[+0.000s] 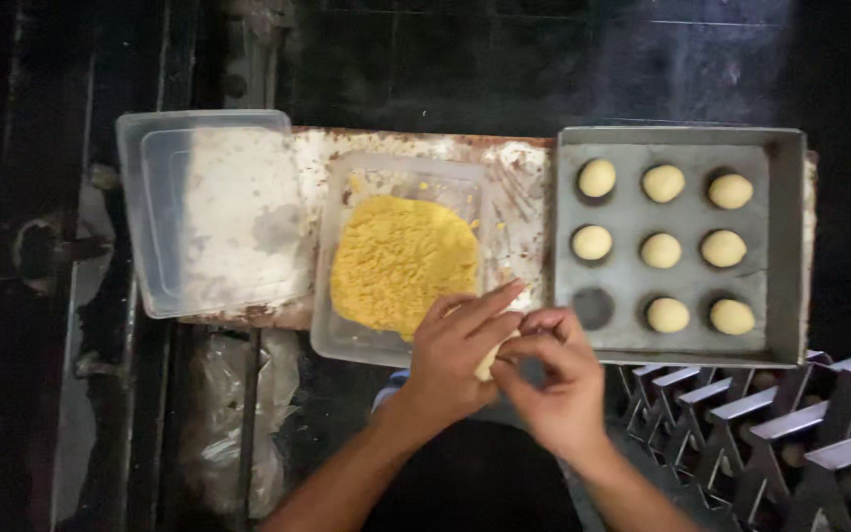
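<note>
Dark surroundings frame a flour-dusted counter (416, 148) where, at six o'clock, the left hand (457, 357) and right hand (556, 382) both pinch a pale dough ball (488, 365), likely soft and easily dented, best cradled by fingertips, near the crumb tub (332, 340) and tray (785, 246).

The room is dark, with black metal bars (164, 59) at nine o'clock and grey racks (780, 433) at four o'clock.
</note>
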